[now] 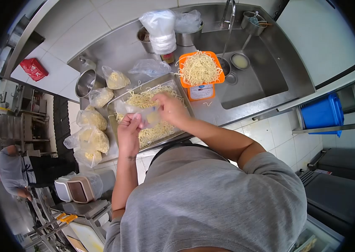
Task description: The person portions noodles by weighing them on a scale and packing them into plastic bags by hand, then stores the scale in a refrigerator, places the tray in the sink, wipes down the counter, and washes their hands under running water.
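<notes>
A small clear plastic bag (150, 116) is stretched between my two hands above a metal tray (189, 110) of loose noodles (156, 135). My left hand (130, 126) pinches the bag's left edge between thumb and fingers. At the bag's right side, my right hand (170, 109) has its fingers curled on the plastic; its fingertips are partly hidden. Beyond the tray, an orange container (220, 77) heaped with noodles (201, 69) rests on an orange kitchen scale (202, 92). Several filled bags of noodles (92, 119) lie along the tray's left side.
A sink (265, 84) with a faucet (228, 19) lies at the right, a bowl (240, 61) of cloudy liquid inside. A stack of white bags (160, 31), metal pots (88, 83) and a crumpled plastic bag (150, 67) stand around the counter. Another person (14, 168) works far left.
</notes>
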Demonstrator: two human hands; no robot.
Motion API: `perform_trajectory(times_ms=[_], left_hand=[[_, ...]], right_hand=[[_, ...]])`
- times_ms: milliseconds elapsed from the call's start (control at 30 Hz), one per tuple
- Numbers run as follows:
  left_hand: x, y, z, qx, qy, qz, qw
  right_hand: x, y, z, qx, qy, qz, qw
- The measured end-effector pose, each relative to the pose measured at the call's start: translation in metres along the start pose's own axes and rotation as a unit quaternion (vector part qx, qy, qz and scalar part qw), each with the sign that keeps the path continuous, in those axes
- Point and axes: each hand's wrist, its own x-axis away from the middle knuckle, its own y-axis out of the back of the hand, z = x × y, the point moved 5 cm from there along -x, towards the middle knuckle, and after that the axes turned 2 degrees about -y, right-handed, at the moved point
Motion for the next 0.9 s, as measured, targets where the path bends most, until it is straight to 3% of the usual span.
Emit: perform_trajectory(times_ms=[33,67,100,133,167,233,333,367,433,467,500,567,600,667,700,733,767,867,900], left_hand=[[0.005,-0.002,0.003,0.075,0.040,0.069,0.994],[0.009,-0.007,-0.002,0.059,0.030,0.040,0.997],[0.014,-0.019,-0.010,0.044,0.017,0.011,0.999],[0.018,-0.023,-0.016,0.027,0.006,-0.020,0.999],[0.018,-0.021,-0.016,0.032,0.007,-0.036,0.999],[0.010,-0.013,-0.016,0.043,0.005,-0.071,0.997],[-0.004,0.008,-0.003,-0.207,-0.077,-0.099,0.970],[0.002,0.000,-0.017,-0.337,-0.035,-0.138,0.931],[-0.005,0.009,-0.017,-0.360,-0.200,-0.108,0.905],[-0.005,0.009,-0.019,-0.369,-0.281,-0.088,0.882],[-0.005,0.007,-0.013,-0.093,-0.140,-0.059,0.984],[0.011,-0.027,-0.027,0.037,-0.068,0.005,0.997],[0.016,-0.038,-0.029,0.105,-0.031,0.036,0.993],[0.003,-0.008,-0.017,-0.042,-0.025,-0.043,0.998],[-0.011,0.023,-0.009,-0.141,-0.018,-0.105,0.984],[-0.025,0.050,0.002,-0.238,-0.009,-0.166,0.957],[-0.028,0.052,-0.014,-0.241,-0.158,-0.225,0.931],[-0.021,0.057,-0.029,-0.205,-0.229,-0.287,0.907],[-0.020,0.057,-0.021,-0.183,-0.189,-0.202,0.944]], right_hand=[[-0.004,0.001,-0.011,0.018,0.013,-0.019,1.000],[-0.006,0.002,-0.017,0.037,0.027,-0.038,0.998],[-0.008,-0.002,-0.020,-0.160,-0.066,0.037,0.984],[-0.007,-0.010,-0.017,-0.348,-0.158,0.112,0.917],[-0.002,-0.017,-0.008,-0.517,-0.244,0.181,0.800],[0.007,-0.016,0.022,-0.546,-0.171,0.197,0.796],[0.006,-0.017,0.043,-0.560,-0.099,0.211,0.795],[0.004,-0.015,0.045,-0.560,-0.082,0.212,0.797],[-0.004,-0.007,0.040,-0.332,-0.060,0.114,0.935],[-0.009,0.002,0.038,-0.207,-0.044,0.056,0.976],[-0.016,0.012,0.034,-0.095,0.010,-0.030,0.995],[-0.024,0.026,0.026,0.134,0.114,-0.203,0.963],[-0.026,0.023,0.012,0.043,0.051,-0.156,0.985],[-0.034,0.011,-0.009,-0.139,-0.074,-0.053,0.986],[-0.031,0.000,-0.004,-0.321,-0.101,0.028,0.941],[-0.022,-0.009,0.008,-0.488,-0.126,0.107,0.857],[-0.016,-0.015,0.019,-0.635,-0.146,0.181,0.737],[-0.019,-0.008,0.021,-0.470,-0.083,0.135,0.868],[-0.025,-0.009,0.012,-0.362,-0.080,0.108,0.922]])
